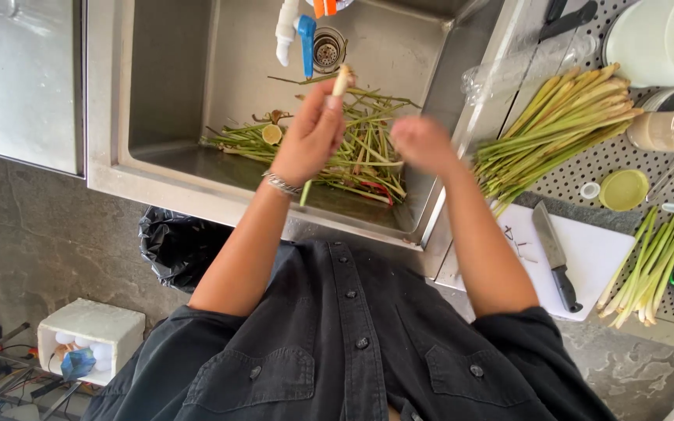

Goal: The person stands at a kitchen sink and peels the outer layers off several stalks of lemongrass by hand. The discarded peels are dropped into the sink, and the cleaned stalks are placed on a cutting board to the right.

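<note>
While the left hand (311, 136) is raised over the steel sink (165, 101), its fingers are wrapped around a lemongrass stalk (340, 80), whose pale root end sticks up above the fist and whose thin green end pokes out below the wrist. A metal bracelet (282, 184) circles that wrist. The right hand (423, 143) hovers just beside it over the sink's right edge, blurred; its fingers look curled inward, but whether they hold anything cannot be told.

In the sink basin below both hands lies a heap of green trimmings (360, 156), with a lime half (272, 134) at its left end and a red chilli (374, 189) near the front. A drain strainer (327, 48) sits at the back of the basin, under a white and blue tap (296, 31).

On the perforated counter (587, 168) to the right rests a large bundle of lemongrass (563, 125), its tips pointing toward the sink. Nearer the person, a white cutting board (594, 253) carries a knife (554, 253) with a dark handle, and a smaller bunch of trimmed stalks (649, 269) lies at the board's right edge. A yellow-green lid (623, 189) sits between the two bundles. A black rubbish bag (177, 245) hangs below the sink.
</note>
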